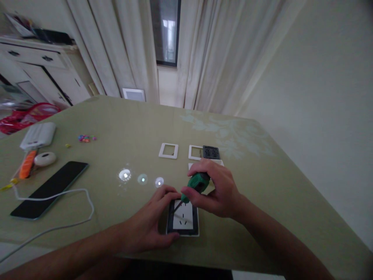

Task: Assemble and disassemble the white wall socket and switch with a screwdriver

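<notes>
– White plastic socket (189, 217), dark surround; where's it sitting?
– Near edge of the table (131, 124), front and centre, slots facing up; left hand (151, 221) clamped across its left side, thumb by the lower edge, fingers by the upper.
– Right hand?
– Wrapped round the green handle of a screwdriver (196, 186); shaft slants down-left over the socket, tip by the panel's left border; can't tell if it's seated.
– Risks?
– Tip could skid if pushed at that slant, scratching the panel or jabbing the left hand; too much prying could crack the plastic; a loose left grip could let the socket slide on the smooth table.
– Just beyond?
– White frame (168, 157), bare table through it; second frame (191, 152) to its right, dark plate (211, 152) overlapping it.
– Containers?
– Cabinet (78, 74), far left, drawer closed, contents hidden; red bag (43, 111) below it, contents too blurred to name.
– Rest?
– Phone (58, 182) on the left, cable (86, 190) across it; small bright bits (85, 138) in a loose cluster farther back, no container.
</notes>
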A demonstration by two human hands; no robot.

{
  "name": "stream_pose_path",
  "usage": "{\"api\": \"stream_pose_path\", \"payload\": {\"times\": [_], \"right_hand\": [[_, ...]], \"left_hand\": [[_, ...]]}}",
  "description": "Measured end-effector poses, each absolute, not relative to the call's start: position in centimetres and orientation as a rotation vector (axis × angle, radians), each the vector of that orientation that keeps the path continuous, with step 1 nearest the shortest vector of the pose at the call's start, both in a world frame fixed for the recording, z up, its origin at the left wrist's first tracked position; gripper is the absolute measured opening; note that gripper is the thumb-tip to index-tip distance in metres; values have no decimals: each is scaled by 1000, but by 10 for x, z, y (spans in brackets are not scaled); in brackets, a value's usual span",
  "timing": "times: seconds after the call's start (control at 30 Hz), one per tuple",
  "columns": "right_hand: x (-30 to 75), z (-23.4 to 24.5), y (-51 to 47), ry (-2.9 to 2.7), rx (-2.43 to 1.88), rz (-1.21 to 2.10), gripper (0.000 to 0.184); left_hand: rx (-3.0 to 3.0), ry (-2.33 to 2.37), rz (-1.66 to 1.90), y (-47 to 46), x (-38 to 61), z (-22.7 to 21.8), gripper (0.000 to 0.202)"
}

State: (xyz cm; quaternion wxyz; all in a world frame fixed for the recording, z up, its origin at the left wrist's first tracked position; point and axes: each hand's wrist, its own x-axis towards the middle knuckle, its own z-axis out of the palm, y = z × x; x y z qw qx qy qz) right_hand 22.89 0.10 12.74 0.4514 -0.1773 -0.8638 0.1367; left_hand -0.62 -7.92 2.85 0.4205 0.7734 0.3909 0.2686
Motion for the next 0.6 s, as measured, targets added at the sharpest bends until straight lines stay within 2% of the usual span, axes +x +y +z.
{"api": "stream_pose_path", "payload": {"times": [0.17, 0.27, 0.43, 0.6], "right_hand": [[229, 130, 0, -2146, -407, 324, 18], [230, 135, -3, -2198, -351, 332, 20], [224, 138, -8, -2249, -232, 531, 15], [215, 140, -10, -2248, -248, 361, 24]], "left_hand": [[1946, 981, 678, -79, -6, 29, 86], [1936, 962, 691, -78, -5, 29, 78], [1956, 966, 752, -77, -3, 26, 79], [1982, 1002, 746, -76, 3, 28, 67]]}}
